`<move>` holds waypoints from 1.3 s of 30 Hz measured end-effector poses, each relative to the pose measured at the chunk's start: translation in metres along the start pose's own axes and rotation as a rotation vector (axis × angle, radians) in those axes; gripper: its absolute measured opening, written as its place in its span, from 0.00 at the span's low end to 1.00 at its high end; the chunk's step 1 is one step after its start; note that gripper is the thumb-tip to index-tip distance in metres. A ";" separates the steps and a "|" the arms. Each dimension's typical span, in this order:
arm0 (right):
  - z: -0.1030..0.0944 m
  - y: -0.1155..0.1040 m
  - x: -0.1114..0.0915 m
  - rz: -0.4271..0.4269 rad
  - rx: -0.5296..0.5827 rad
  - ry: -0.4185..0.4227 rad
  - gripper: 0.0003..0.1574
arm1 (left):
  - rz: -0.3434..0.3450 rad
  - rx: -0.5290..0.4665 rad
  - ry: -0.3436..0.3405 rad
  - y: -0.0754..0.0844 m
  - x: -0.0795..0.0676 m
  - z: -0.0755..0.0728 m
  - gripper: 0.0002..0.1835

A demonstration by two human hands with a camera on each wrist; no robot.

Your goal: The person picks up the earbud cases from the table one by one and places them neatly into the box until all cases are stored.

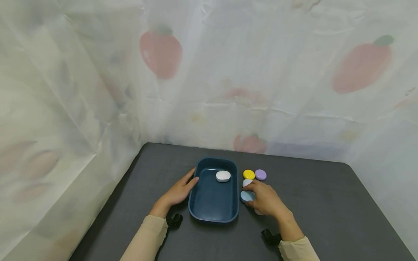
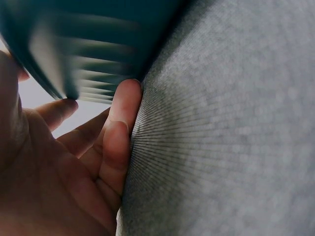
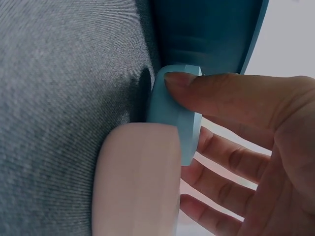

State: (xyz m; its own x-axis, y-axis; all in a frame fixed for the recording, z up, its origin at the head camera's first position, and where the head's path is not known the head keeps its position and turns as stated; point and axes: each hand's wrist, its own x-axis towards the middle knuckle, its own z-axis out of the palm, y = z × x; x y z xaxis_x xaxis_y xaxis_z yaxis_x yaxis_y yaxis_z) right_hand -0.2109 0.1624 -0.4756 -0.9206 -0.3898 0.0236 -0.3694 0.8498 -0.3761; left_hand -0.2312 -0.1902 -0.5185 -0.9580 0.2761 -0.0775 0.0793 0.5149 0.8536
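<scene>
A dark blue rectangular tray (image 1: 213,214) lies on the table, with a white oval case (image 1: 223,176) inside near its far right. My left hand (image 1: 177,190) holds the tray's left side, thumb on the rim and fingers against the ribbed outer wall (image 2: 98,64). Right of the tray, my right hand (image 1: 266,199) pinches a light blue rounded case (image 3: 170,101), its thumb on the near side and fingers behind. Beside that sits a pale pink case (image 3: 138,182), mostly hidden under the hand in the head view. A white piece (image 1: 247,182) shows by the right fingertips.
Farther back, right of the tray, lie a yellow round case (image 1: 249,174) and a purple one (image 1: 260,174). The dark grey cloth-covered table (image 1: 326,203) ends at a pale curtain with fruit prints (image 1: 228,72) behind and at the sides.
</scene>
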 end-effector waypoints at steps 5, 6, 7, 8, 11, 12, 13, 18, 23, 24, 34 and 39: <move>-0.002 0.000 -0.001 0.003 -0.006 0.006 0.28 | 0.004 0.004 0.008 -0.001 0.001 0.001 0.38; -0.002 0.000 -0.001 0.005 -0.005 0.007 0.28 | 0.004 0.003 0.007 -0.001 0.001 0.001 0.38; -0.002 0.000 -0.001 0.008 -0.004 0.007 0.28 | 0.003 0.004 0.007 -0.001 0.001 0.001 0.38; -0.003 -0.001 -0.001 0.009 -0.003 0.009 0.29 | 0.004 0.005 0.007 -0.001 0.001 0.001 0.38; -0.005 -0.002 -0.002 0.013 0.005 0.010 0.29 | 0.007 0.007 0.009 -0.001 0.001 0.001 0.38; -0.006 -0.003 -0.002 0.014 0.007 0.012 0.29 | 0.002 0.008 0.010 -0.001 0.001 0.001 0.38; -0.007 -0.003 -0.003 0.015 0.008 0.013 0.29 | -0.003 0.009 0.011 -0.001 0.000 0.001 0.39; -0.011 -0.006 -0.004 0.007 0.021 0.024 0.30 | -0.017 0.014 0.015 -0.001 0.000 0.001 0.39; -0.013 -0.006 -0.005 -0.021 0.047 0.033 0.29 | -0.011 0.007 0.011 0.000 0.000 0.000 0.38; -0.013 -0.006 -0.004 -0.026 0.050 0.035 0.29 | -0.016 0.007 0.009 0.000 0.000 0.000 0.38; -0.013 -0.004 -0.004 -0.053 0.075 0.042 0.28 | -0.005 0.000 0.012 0.001 0.000 0.001 0.38; -0.013 -0.003 -0.004 -0.058 0.079 0.041 0.27 | -0.005 -0.003 0.014 0.001 0.000 0.001 0.38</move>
State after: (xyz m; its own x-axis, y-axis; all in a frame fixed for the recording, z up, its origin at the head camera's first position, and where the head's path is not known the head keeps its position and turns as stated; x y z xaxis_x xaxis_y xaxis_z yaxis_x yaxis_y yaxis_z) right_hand -0.2071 0.1657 -0.4627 -0.9029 -0.4213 0.0848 -0.4127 0.7949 -0.4447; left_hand -0.2312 -0.1885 -0.5182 -0.9623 0.2617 -0.0743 0.0737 0.5138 0.8548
